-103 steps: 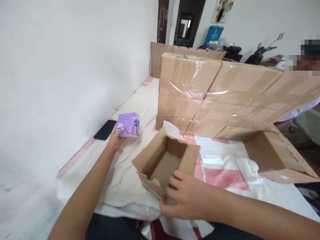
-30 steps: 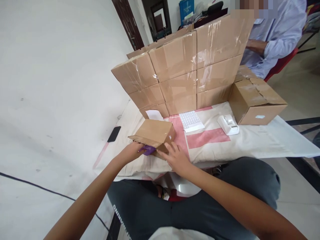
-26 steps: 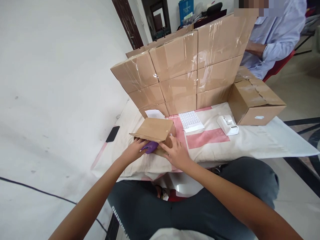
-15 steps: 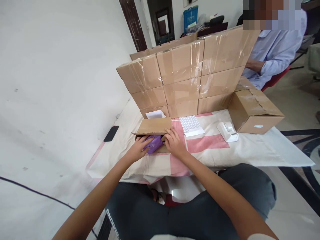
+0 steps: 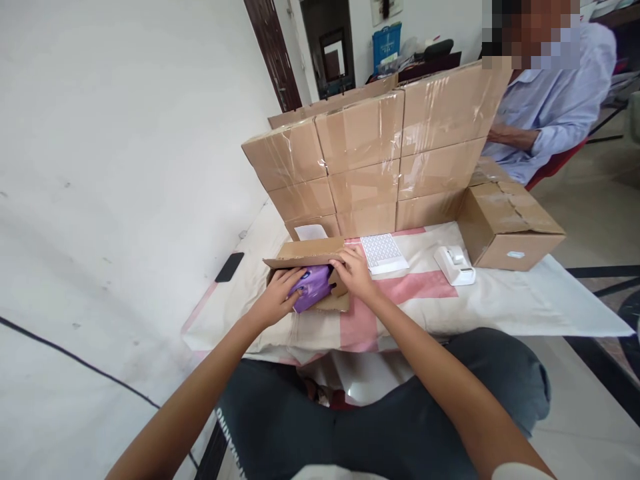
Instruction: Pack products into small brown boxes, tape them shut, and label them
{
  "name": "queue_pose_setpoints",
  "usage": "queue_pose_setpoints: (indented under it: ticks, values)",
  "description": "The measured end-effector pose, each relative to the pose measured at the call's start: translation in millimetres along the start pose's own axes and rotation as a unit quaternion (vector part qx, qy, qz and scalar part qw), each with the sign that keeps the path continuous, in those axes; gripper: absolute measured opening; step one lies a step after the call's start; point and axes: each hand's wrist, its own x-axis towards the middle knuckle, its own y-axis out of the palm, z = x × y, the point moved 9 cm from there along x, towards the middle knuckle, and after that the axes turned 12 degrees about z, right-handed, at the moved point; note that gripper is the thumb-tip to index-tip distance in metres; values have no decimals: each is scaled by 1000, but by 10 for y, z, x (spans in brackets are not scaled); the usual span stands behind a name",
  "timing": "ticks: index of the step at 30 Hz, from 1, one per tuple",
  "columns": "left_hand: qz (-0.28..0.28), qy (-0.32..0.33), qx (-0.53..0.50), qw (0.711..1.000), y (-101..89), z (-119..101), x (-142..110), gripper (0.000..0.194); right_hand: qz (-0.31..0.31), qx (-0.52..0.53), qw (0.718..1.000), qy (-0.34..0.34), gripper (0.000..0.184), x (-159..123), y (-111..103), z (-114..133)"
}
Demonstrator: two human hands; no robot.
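Note:
A small cardboard box (image 5: 336,302) lies on the cloth before me, its lid flap (image 5: 305,251) tilted up at the back. Inside its opening sits a shiny purple packet (image 5: 314,288), part of it under the flap. My left hand (image 5: 278,297) grips the packet's left side, fingers curled over its top. At the flap's right corner, my right hand (image 5: 353,273) pinches the cardboard edge between thumb and fingers. The packet's far end is hidden by the flap.
Stacked taped cartons (image 5: 360,153) form a wall behind. On the cloth (image 5: 295,340) lie a black phone (image 5: 229,267), a sticker sheet (image 5: 384,253) and a white tape dispenser (image 5: 455,265). A closed carton (image 5: 515,227) stands right. Another person (image 5: 555,113) sits beyond the cartons.
The flap has been raised more upright by my right hand. More of the purple packet and the box's right front now shows; my left hand stays on the packet.

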Motion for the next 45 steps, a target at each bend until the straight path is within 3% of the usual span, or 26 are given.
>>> queue_pose_setpoints:
  ticks: [5, 8, 11, 17, 20, 25, 31, 35, 45]
  values:
    - [-37, -36, -27, 998, -430, -387, -295, 46, 17, 143, 989, 39, 43, 100, -278, 87]
    - [-50, -71, -70, 994, -569, -523, -421, 41, 61, 224, 971, 62, 42, 113, -311, 102]
    - [-37, -111, -90, 989, -501, -566, -463, 38, 97, 251, 960, 82, 43, 83, -287, 62]
    - [9, -135, -56, 989, -102, -543, -349, 40, 132, 256, 954, 80, 40, -4, -208, 46]
    - [18, -141, -22, 990, -9, -523, -271, 44, 130, 248, 956, 87, 39, -40, -221, 29]
    - [18, -150, 7, 988, -17, -535, -187, 44, 110, 240, 960, 88, 40, -23, -275, -52]
    - [-19, -112, -20, 993, -128, -557, -226, 42, 106, 279, 948, 111, 41, 44, -198, -193]
    - [-51, -112, 1, 992, -154, -530, -258, 37, 93, 257, 956, 104, 41, 76, -163, -198]
    - [-69, -75, 83, 991, -116, -591, -123, 31, 73, 230, 964, 112, 38, 62, -196, -193]
